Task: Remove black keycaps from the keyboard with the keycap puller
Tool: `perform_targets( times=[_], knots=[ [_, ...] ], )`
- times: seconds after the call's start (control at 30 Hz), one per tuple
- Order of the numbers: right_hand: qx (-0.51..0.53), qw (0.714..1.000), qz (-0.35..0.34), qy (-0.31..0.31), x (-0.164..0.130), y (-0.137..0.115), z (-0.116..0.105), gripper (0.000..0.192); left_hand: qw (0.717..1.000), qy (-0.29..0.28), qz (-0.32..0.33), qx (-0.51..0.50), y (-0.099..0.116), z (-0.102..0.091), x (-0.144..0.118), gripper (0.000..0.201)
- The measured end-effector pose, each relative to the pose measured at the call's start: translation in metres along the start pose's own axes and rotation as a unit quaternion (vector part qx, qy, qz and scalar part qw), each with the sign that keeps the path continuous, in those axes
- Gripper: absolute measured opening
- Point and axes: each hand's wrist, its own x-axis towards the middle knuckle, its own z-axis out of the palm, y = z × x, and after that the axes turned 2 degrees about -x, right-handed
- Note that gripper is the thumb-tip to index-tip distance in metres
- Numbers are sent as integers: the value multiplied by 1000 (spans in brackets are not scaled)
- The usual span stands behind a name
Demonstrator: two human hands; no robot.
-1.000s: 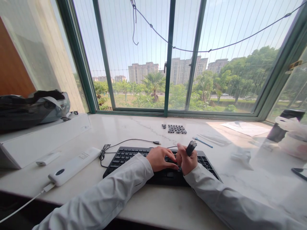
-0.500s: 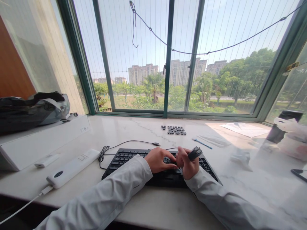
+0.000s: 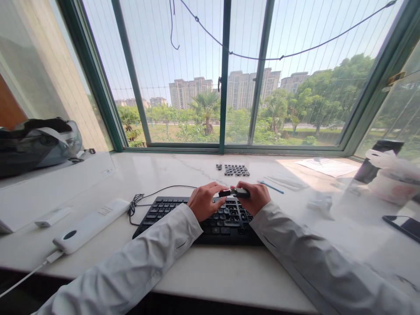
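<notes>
A black keyboard (image 3: 183, 216) lies on the white marble sill in front of me. Both hands hover over its far edge. My right hand (image 3: 254, 197) grips a small dark tool (image 3: 238, 191), held level and pointing left. My left hand (image 3: 204, 202) meets it, with thumb and fingertips pinching a small black piece (image 3: 225, 193) at the tool's left end. A group of several loose black keycaps (image 3: 233, 169) sits farther back near the window.
A white power bank (image 3: 92, 224) with its cable and a small white device (image 3: 52, 216) lie left. The keyboard's black cable (image 3: 157, 192) curls behind it. A blue pen (image 3: 271, 187), paper (image 3: 326, 166), plastic bags (image 3: 392, 175) and a phone (image 3: 405, 226) are right.
My right hand lowered the tool from upright to level and moved it toward the keyboard's far edge. My left hand left the keys and took hold at the tool's tip. The view shifted slightly.
</notes>
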Motion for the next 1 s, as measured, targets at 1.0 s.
perform_targets(
  times=[1.0],
  knots=[
    [6, 994, -11, -113, 6, 22, 10, 20, 999, -17, -33, 34, -6, 0, 2, 29]
  ],
)
